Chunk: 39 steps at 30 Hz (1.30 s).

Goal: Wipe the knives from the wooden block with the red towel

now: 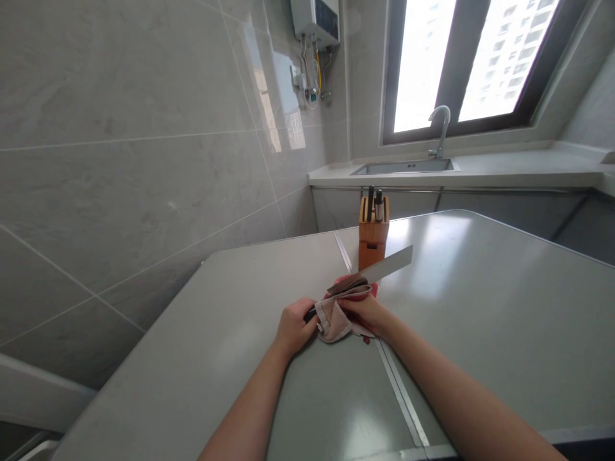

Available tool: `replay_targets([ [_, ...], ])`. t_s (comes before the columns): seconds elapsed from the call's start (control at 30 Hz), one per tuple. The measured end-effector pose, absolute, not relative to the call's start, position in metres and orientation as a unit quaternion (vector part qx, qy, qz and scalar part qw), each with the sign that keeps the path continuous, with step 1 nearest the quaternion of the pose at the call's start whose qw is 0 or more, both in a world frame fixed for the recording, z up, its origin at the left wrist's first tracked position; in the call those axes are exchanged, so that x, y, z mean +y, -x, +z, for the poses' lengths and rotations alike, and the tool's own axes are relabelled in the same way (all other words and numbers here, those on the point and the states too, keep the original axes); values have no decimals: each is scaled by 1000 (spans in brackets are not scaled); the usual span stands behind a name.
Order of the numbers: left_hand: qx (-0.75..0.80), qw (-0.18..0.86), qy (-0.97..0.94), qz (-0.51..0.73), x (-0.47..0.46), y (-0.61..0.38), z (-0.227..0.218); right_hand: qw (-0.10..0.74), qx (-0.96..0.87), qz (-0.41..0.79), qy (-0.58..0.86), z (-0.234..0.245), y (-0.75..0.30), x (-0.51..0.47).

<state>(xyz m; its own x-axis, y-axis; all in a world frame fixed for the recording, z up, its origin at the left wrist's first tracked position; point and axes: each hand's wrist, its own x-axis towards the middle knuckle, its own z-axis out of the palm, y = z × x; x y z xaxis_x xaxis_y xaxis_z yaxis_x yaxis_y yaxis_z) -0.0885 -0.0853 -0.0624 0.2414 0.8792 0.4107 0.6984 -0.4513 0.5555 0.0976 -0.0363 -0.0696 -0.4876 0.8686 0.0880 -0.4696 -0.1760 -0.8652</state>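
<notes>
Left hand (296,326): fingers closed around the black handle of a kitchen knife (389,266).
Right hand (364,313): fingers shut on a pink cloth (333,319) around the blade.
Blade: near end covered, far end bare.
Position: over a grey table (461,333).

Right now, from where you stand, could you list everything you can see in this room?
cleaver: one, steel blade and black handle, above the table
towel: one, pink and cream, wrapped around the blade's base
knife block: one, light wood, at the table's far end, holding two knives
table: one, pale grey, beneath the hands
sink: one, steel, in the far counter
faucet: one, chrome, behind the sink
water heater: one, white, high on the wall
window: one, dark frame, behind the faucet
left hand: one, gripping the black handle
right hand: one, on the towel
</notes>
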Motion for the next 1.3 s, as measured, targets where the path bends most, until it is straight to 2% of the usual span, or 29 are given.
replay_targets([
  [0.37, 515, 115, -769, 359, -85, 89, -62, 449, -482, 724, 204, -72, -99, -33],
  [0.93, 519, 112, -758, 379, -86, 89, -60, 460, -521, 662, 280, -76, -98, -31],
  [1.3, 521, 110, -753, 386, -86, 89, -61, 472, -504, 676, 258, -75, -99, -32],
])
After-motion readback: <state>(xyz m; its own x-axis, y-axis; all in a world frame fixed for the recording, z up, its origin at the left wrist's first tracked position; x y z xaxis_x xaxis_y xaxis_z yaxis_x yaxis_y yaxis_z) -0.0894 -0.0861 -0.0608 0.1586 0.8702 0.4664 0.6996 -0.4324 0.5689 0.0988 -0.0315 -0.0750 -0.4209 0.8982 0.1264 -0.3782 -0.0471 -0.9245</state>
